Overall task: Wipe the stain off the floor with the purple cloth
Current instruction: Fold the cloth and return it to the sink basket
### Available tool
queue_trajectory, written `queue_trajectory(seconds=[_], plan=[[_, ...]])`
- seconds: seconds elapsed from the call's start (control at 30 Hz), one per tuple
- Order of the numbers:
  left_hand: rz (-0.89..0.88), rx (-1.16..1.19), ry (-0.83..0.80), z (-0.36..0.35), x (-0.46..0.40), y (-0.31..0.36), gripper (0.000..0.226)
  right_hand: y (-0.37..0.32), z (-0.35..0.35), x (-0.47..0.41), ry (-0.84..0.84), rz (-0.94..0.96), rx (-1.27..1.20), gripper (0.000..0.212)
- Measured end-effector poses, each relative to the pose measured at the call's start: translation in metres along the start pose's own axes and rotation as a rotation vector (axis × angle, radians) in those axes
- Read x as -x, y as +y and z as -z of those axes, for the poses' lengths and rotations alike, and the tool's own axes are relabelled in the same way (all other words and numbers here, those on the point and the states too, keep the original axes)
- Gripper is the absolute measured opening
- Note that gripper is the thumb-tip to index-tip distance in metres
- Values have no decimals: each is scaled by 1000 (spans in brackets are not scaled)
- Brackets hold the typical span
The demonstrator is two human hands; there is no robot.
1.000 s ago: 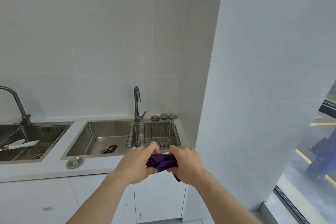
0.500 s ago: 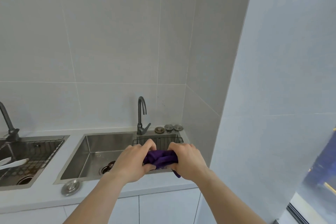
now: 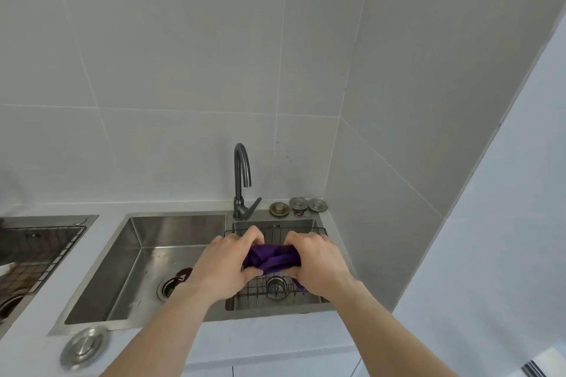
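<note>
a round metal lid lies on the white counter, close to the person. past it, two bare arms reach out over the steel sink. the left hand and the right hand both squeeze the purple cloth, which is bunched up tight between them. the cloth is up in the air over the wire basket in the right part of the sink. a bit of cloth hangs down under the right hand. behind the hands stands a dark tap. three small metal plugs sit by the wall. another sink is far left.
</note>
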State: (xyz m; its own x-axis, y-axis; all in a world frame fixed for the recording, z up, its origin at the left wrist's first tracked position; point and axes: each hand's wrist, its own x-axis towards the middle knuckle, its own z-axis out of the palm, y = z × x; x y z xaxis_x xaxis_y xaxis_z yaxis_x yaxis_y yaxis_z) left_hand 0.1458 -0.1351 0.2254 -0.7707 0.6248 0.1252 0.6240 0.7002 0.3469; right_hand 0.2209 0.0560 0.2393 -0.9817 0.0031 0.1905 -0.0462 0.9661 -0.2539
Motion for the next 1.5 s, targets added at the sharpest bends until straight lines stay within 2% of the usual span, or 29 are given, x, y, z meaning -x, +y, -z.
queue_trajectory(seconds=[0.33,0.6,0.67,0.83,1.03,1.27,1.37,1.5], plan=[[108,-8,-130,-82,-155,-70,48,101,-93,-147,-208,-38,-33,38],[109,0,-231,-149,-201,-108,53,140,-156,-188,-293,-64,-29,38],[117,21,-266,-189,-221,-130,50,161,-199,-202,-351,-99,-53,37],[118,15,-309,-214,-224,-138,49,171,-228,-199,-381,-111,-59,41],[138,28,-318,-252,-222,-148,55,182,-261,-196,-385,-129,-65,63],[153,-15,-293,-282,-212,-152,62,189,-293,-181,-393,-108,-80,64],[149,-10,-300,-288,-203,-154,64,192,-302,-171,-437,-86,-70,75],[127,-15,-364,-295,-189,-157,61,195,-308,-158,-554,-56,-41,101]])
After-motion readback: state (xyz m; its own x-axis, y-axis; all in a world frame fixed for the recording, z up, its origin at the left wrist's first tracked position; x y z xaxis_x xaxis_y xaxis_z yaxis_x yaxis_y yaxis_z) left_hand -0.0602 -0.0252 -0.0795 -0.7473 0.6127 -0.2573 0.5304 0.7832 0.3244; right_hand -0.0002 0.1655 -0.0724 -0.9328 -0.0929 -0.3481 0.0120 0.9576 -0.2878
